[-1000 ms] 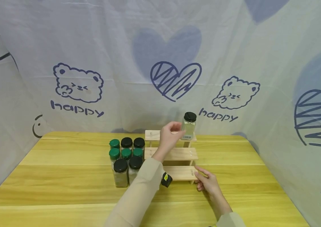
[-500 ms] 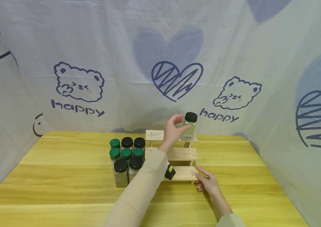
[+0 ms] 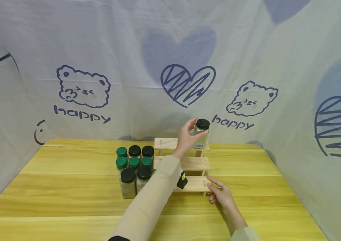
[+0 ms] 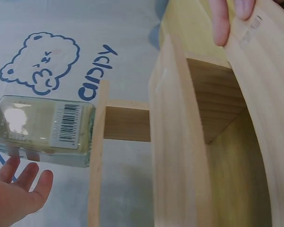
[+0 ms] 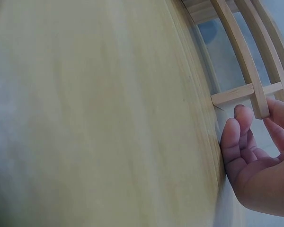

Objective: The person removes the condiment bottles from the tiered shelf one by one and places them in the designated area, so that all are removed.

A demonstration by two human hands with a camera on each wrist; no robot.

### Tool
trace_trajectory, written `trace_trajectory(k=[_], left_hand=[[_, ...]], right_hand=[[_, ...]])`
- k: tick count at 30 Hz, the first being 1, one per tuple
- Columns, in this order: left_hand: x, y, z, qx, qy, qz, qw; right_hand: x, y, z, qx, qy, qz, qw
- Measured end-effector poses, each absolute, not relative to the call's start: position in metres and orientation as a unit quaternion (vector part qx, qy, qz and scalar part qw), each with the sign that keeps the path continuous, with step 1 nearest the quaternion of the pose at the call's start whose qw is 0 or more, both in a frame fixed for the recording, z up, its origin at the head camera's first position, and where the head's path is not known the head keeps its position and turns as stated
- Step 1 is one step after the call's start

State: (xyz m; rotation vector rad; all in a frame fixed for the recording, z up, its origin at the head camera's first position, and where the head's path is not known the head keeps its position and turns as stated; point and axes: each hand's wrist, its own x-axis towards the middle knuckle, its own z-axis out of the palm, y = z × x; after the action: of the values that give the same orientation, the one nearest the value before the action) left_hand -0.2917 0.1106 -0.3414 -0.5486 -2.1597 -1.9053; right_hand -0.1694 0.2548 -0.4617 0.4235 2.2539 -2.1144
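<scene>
A three-tier wooden rack (image 3: 194, 163) stands on the table. On the right end of its top tier is a clear glass spice jar (image 3: 199, 140) with a black lid and pale contents; a barcode label shows in the left wrist view. My left hand (image 3: 186, 138) is around the jar's left side, thumb across its front and index finger beside the lid. The other fingers (image 4: 27, 176) are spread below the jar in the left wrist view. My right hand (image 3: 221, 194) pinches the right end of the bottom tier, also seen with the hand (image 5: 255, 156) in the right wrist view.
Several spice jars stand close together left of the rack, some with green lids (image 3: 121, 162), others with black lids (image 3: 128, 175). A printed cloth (image 3: 134, 110) hangs behind the yellow wooden table (image 3: 68, 187). My left sleeve passes in front of the rack's left part.
My left hand has moved up and right around the jar, its thumb now higher and farther across the front. The jar and my right hand stay in place.
</scene>
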Motion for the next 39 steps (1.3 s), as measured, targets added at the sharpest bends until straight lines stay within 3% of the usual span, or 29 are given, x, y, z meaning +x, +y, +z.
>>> trace_trajectory(k=[39], left_hand=[[-0.273, 0.103, -0.335, -0.153, -0.715, -0.667, 0.140]], right_hand=[[-0.169, 0.253, -0.462, 0.138, 0.719, -0.681, 0.003]])
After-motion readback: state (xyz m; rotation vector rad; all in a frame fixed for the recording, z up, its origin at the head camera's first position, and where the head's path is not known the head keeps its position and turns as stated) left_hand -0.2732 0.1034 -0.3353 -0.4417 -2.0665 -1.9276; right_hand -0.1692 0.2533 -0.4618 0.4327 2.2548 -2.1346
